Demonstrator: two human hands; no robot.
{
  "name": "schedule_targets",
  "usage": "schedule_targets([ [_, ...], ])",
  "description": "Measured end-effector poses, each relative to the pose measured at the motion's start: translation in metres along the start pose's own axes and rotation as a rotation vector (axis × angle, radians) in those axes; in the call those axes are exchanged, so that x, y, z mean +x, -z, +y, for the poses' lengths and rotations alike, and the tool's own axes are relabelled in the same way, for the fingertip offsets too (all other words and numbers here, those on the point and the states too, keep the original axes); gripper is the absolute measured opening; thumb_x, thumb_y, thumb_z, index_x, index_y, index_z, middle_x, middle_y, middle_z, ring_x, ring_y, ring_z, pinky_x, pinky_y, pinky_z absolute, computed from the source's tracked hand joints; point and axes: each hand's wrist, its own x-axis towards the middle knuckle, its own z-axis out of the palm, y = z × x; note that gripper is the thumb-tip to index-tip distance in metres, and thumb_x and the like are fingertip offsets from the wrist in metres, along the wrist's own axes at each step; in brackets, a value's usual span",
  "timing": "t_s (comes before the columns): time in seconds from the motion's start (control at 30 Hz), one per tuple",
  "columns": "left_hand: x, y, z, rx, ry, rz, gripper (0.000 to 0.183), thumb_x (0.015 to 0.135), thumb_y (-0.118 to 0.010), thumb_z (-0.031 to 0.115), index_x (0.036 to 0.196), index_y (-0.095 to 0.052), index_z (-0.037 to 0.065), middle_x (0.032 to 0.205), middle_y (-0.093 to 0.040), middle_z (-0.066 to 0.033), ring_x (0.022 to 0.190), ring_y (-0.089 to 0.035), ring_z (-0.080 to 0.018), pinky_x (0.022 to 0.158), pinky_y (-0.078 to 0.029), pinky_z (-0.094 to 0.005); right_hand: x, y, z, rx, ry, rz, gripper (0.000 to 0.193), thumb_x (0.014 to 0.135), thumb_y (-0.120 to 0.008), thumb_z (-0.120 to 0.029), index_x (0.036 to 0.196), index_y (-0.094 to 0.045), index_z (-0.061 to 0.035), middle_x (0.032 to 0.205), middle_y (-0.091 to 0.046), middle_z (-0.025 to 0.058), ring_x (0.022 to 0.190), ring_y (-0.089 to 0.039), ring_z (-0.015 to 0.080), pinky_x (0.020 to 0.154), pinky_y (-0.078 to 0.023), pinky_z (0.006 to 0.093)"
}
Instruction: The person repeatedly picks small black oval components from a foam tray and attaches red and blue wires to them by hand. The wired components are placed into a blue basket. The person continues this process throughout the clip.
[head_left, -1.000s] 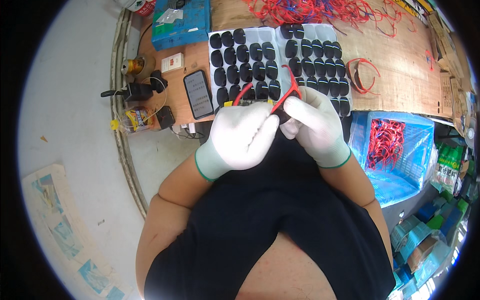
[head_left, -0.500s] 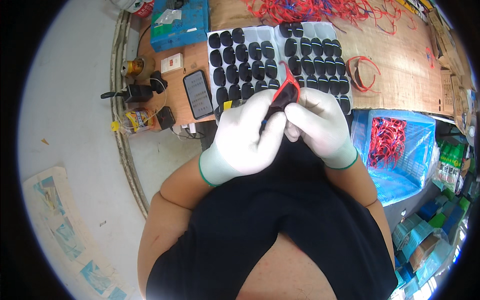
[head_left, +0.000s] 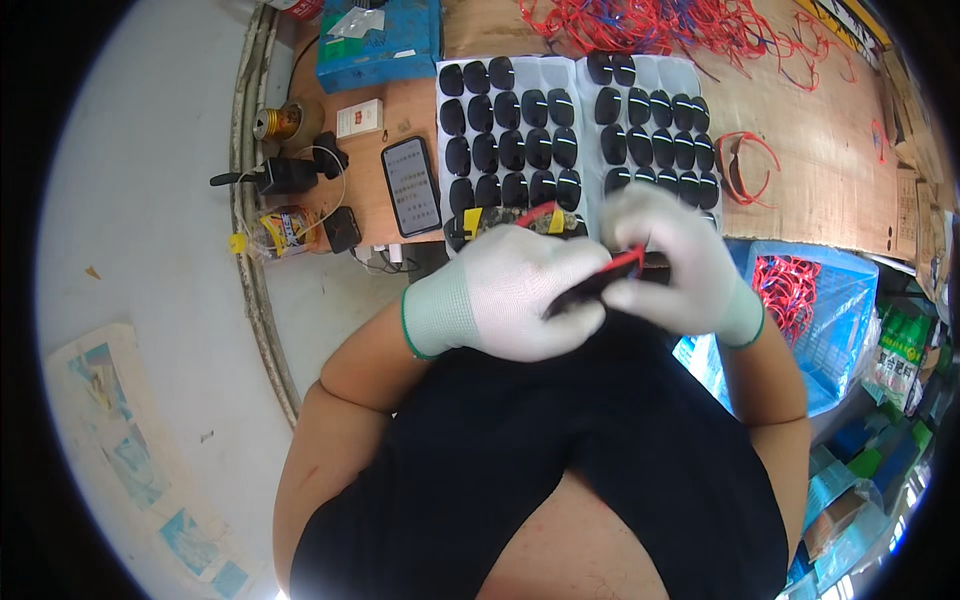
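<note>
A pair of red-framed sunglasses [head_left: 622, 262] with a dark lens is held in front of my chest. My left hand [head_left: 530, 290], in a white knit glove, is closed on it, thumb and fingers gripping the lens side. Also gloved, my right hand [head_left: 668, 262] is closed around the other end, its upper fingers smeared by motion. Just beyond my hands lie white sheets [head_left: 548, 72] bearing rows of dark lenses [head_left: 512, 150]. A black and yellow patterned object [head_left: 483, 220] sits by the near edge, partly behind my left hand.
A phone [head_left: 411, 187], a small white box [head_left: 359, 118] and a blue box [head_left: 380, 45] occupy the left side. Red frames [head_left: 660, 25] are heaped at the back; another red pair [head_left: 745, 168] lies right. A blue-lined crate [head_left: 840, 345] holds more frames.
Both hands have shifted slightly toward me and rightward with the sunglasses, which have turned from upright to nearly level. My right hand has moved fast. The patterned object shows more now.
</note>
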Motion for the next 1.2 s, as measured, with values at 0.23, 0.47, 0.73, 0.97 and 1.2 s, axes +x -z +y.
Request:
schedule_targets([
  [0.23,0.057,0.056,-0.153,0.566,0.340,0.472,0.043,0.089,-0.070,0.037,0.119,-0.069,0.006,0.122,-0.067,-0.0140,0.109,-0.066,-0.0302,0.095,-0.052,-0.0382,-0.007,-0.025,-0.006,0.045,-0.207,0.175,0.009,0.088,-0.064,-0.006,0.091,-0.063,0.0018,0.079,-0.058,0.0163,0.072,-0.056,0.0344,0.070,-0.047,0.0395],
  [0.47,0.087,0.069,-0.225,0.864,0.474,0.187,0.064,0.084,-0.065,0.057,0.130,-0.065,0.013,0.146,-0.052,-0.0165,0.139,-0.044,-0.0332,0.117,-0.030,-0.0444,-0.012,-0.019,-0.016,0.169,-0.328,0.324,0.016,0.094,-0.054,-0.004,0.104,-0.062,0.0051,0.086,-0.064,0.0136,0.079,-0.064,0.0251,0.078,-0.050,0.0348],
  [0.73,0.056,0.055,-0.115,-0.119,0.398,0.560,0.018,0.095,-0.068,0.021,0.098,-0.064,0.003,0.088,-0.066,-0.0025,0.076,-0.062,-0.0116,0.071,-0.052,-0.0282,-0.024,-0.030,-0.017,0.713,-0.421,0.407,0.075,0.085,-0.040,0.015,0.155,-0.019,-0.0029,0.129,-0.059,0.0162,0.109,-0.065,0.0223,0.097,-0.049,0.0346],
  [0.97,0.017,-0.025,-0.039,-0.859,0.429,0.385,0.015,0.097,-0.067,0.011,0.108,-0.062,0.002,0.093,-0.066,-0.0029,0.074,-0.059,-0.0078,0.066,-0.049,-0.0230,-0.020,-0.042,-0.010,0.219,-0.400,0.276,0.039,0.090,-0.062,-0.004,0.127,-0.051,-0.0011,0.101,-0.067,0.0140,0.090,-0.070,0.0213,0.081,-0.054,0.0323],
  [1.2,0.013,-0.051,-0.046,-1.699,0.215,0.149,0.030,0.102,-0.057,0.024,0.116,-0.060,-0.002,0.091,-0.066,-0.0095,0.071,-0.059,-0.0119,0.066,-0.051,-0.0289,-0.020,-0.039,-0.017,0.524,-0.433,0.268,0.017,0.099,-0.054,-0.008,0.105,-0.065,0.0041,0.082,-0.069,0.0067,0.071,-0.065,0.0109,0.069,-0.053,0.0264],
])
